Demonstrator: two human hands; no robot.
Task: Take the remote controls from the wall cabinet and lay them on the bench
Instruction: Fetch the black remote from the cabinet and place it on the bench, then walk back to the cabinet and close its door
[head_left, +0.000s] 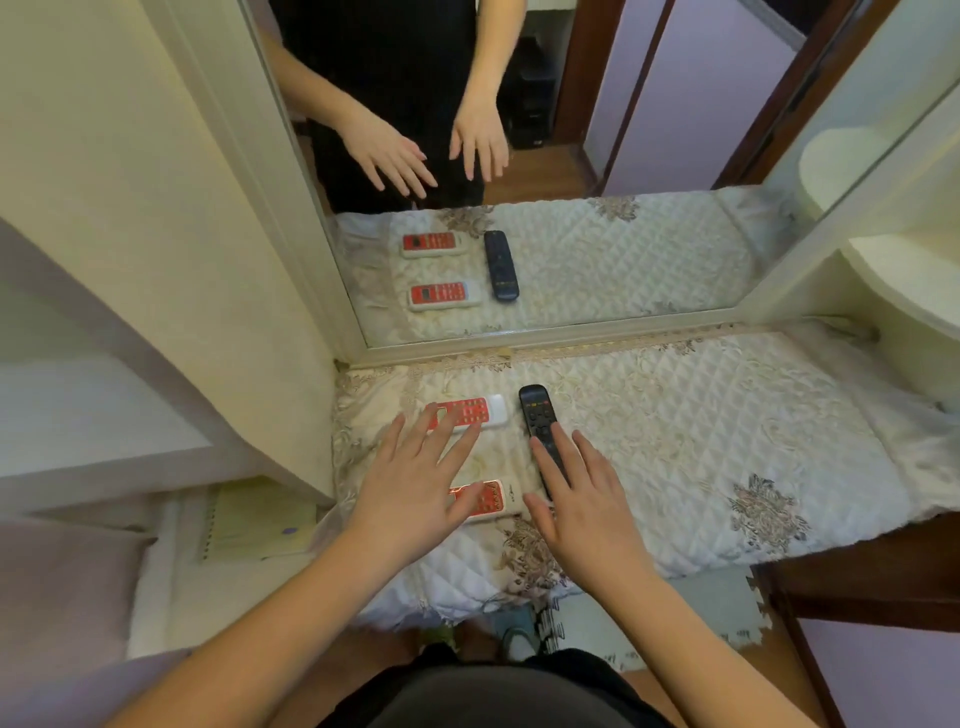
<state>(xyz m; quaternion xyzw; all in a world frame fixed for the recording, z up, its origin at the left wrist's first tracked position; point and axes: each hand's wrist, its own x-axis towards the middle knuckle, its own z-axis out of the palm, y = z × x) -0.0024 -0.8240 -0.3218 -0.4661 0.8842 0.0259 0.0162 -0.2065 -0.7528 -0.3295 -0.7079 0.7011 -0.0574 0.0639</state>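
We see three remotes lying on the quilted bench cover (675, 431) before the mirror (597, 156). Our left hand (415, 486) hovers with fingers spread, holding nothing, over the far red-and-white remote (475, 411) and the near red-and-white remote (485, 498). Our right hand (584, 493), fingers also spread and empty, partly covers the black remote (537, 415) just beside them.
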